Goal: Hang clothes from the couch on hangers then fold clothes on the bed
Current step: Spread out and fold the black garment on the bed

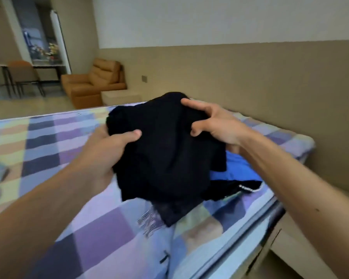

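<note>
Now the black garment [165, 150] hangs bunched above the checked bedsheet [73, 228], left hand [107, 150] gripping its near edge, right hand [214, 123] pinching the top. Beneath lie a blue garment [238, 168] and another dark one [236, 188]; an orange armchair [93, 83] sits well beyond.

Garment [169, 150] over bed [69, 137], couch [93, 85] beyond

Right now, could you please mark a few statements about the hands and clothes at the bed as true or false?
1. The left grip and the right grip both hold the black garment. True.
2. The black garment lies folded flat. False: it is bunched up in the hands.
3. A blue garment lies on the bed. True.
4. The bed sheet is plain white. False: it is checked in purple, blue and tan.
</note>
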A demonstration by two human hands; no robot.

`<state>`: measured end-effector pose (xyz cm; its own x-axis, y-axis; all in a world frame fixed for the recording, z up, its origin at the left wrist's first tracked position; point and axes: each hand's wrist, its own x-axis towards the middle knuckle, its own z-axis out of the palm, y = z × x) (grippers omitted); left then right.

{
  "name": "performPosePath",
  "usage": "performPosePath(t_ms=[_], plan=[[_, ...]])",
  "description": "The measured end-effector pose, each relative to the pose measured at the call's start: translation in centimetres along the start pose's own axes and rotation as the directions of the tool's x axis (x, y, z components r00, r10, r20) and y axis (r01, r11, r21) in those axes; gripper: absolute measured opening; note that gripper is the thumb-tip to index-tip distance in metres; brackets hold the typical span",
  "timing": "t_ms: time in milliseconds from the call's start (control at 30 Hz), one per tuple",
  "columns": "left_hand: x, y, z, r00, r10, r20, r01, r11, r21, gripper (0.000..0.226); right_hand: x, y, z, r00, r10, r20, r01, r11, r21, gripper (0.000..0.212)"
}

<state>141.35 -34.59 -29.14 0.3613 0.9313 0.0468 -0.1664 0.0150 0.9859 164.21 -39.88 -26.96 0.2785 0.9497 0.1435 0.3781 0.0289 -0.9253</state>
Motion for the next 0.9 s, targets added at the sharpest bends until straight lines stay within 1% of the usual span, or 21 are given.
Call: performPosePath(t_ms=[67, 133, 200, 267, 300, 367, 400, 433, 467, 500, 533, 567, 600, 633, 667, 700, 733, 800, 867, 900], plan=[[2.8, 0.6, 4.9, 0.998, 0.018, 0.065, -0.016, 0.999, -0.029, 0.024, 1.4, 0.0, -5.2, 0.998, 0.017, -0.059, -0.017, 1.000, 0.006, 0.084], [5.9, 0.5, 9.3, 0.997, 0.002, 0.074, 0.003, 0.998, -0.059, 0.022, 3.1, 0.7, -9.6, 0.995, 0.053, -0.086, -0.052, 0.998, 0.019, 0.076], [9.0, -0.7, 12.9, 0.997, -0.040, 0.064, 0.046, 0.995, -0.088, 0.020, 4.8, 2.6, -12.8, 0.990, 0.093, -0.107, -0.092, 0.996, 0.013, 0.073], [11.5, -3.2, 15.3, 0.991, -0.124, 0.057, 0.127, 0.991, -0.053, 0.023, 6.5, 5.7, -14.9, 0.978, 0.152, -0.144, -0.157, 0.987, -0.024, 0.076], [12.4, -4.8, 15.9, 0.985, -0.166, 0.056, 0.167, 0.986, -0.010, 0.023, 7.1, 7.6, -15.5, 0.971, 0.183, -0.152, -0.197, 0.977, -0.084, 0.073], [13.9, -7.8, 16.2, 0.976, -0.215, 0.019, 0.211, 0.968, 0.133, 0.023, 7.7, 11.3, -16.1, 0.959, 0.242, -0.150, -0.276, 0.920, -0.278, 0.057], [14.1, -8.9, 15.9, 0.977, -0.213, -0.011, 0.209, 0.949, 0.237, 0.029, 7.4, 12.8, -16.1, 0.942, 0.285, -0.175, -0.330, 0.878, -0.348, 0.051], [14.5, -9.5, 15.5, 0.986, -0.160, -0.041, 0.165, 0.920, 0.354, 0.038, 7.5, 14.0, -16.1, 0.929, 0.310, -0.201, -0.366, 0.845, -0.389, 0.049], [14.9, -9.8, 15.2, 0.998, -0.050, -0.048, 0.068, 0.859, 0.507, 0.049, 7.4, 14.8, -16.0, 0.925, 0.300, -0.233, -0.374, 0.821, -0.432, 0.051], [15.0, -9.5, 14.9, 0.992, 0.122, -0.023, -0.076, 0.741, 0.667, 0.057, 7.3, 15.3, -16.0, 0.934, 0.236, -0.267, -0.342, 0.807, -0.482, 0.054], [14.9, -8.8, 14.8, 0.943, 0.326, 0.058, -0.247, 0.576, 0.779, 0.062, 7.4, 15.4, -15.9, 0.945, 0.122, -0.302, -0.276, 0.794, -0.541, 0.058], [14.5, -7.8, 15.0, 0.847, 0.497, 0.188, -0.422, 0.412, 0.808, 0.063, 7.7, 15.4, -15.8, 0.949, -0.018, -0.315, -0.180, 0.789, -0.588, 0.062], [14.3, -7.1, 15.5, 0.756, 0.569, 0.324, -0.555, 0.293, 0.778, 0.062, 7.7, 14.9, -15.3, 0.944, -0.132, -0.303, -0.078, 0.803, -0.591, 0.064], [14.0, -6.5, 16.2, 0.698, 0.560, 0.447, -0.645, 0.218, 0.733, 0.065, 7.9, 14.4, -14.9, 0.940, -0.201, -0.277, 0.011, 0.827, -0.562, 0.065], [14.1, -6.4, 17.0, 0.682, 0.497, 0.537, -0.686, 0.179, 0.705, 0.074, 7.9, 14.0, -14.4, 0.946, -0.224, -0.235, 0.071, 0.850, -0.522, 0.065], [14.2, -6.7, 17.7, 0.707, 0.399, 0.584, -0.682, 0.166, 0.712, 0.085, 8.1, 13.9, -13.9, 0.961, -0.202, -0.190, 0.089, 0.873, -0.480, 0.065], [14.4, -7.4, 18.1, 0.750, 0.295, 0.592, -0.650, 0.166, 0.741, 0.096, 8.1, 14.1, -13.2, 0.977, -0.153, -0.149, 0.069, 0.885, -0.460, 0.067], [14.8, -9.6, 18.1, 0.827, 0.131, 0.547, -0.562, 0.212, 0.799, 0.114, 7.9, 15.6, -11.9, 0.996, -0.054, -0.076, 0.015, 0.897, -0.441, 0.068], [15.0, -12.4, 17.4, 0.866, 0.046, 0.498, -0.489, 0.283, 0.825, 0.121, 7.5, 17.6, -10.8, 0.999, -0.021, -0.046, -0.001, 0.900, -0.435, 0.067], [15.0, -13.6, 17.1, 0.878, 0.045, 0.477, -0.466, 0.308, 0.829, 0.125, 7.5, 18.4, -10.3, 0.999, -0.024, -0.048, 0.001, 0.901, -0.435, 0.067]])
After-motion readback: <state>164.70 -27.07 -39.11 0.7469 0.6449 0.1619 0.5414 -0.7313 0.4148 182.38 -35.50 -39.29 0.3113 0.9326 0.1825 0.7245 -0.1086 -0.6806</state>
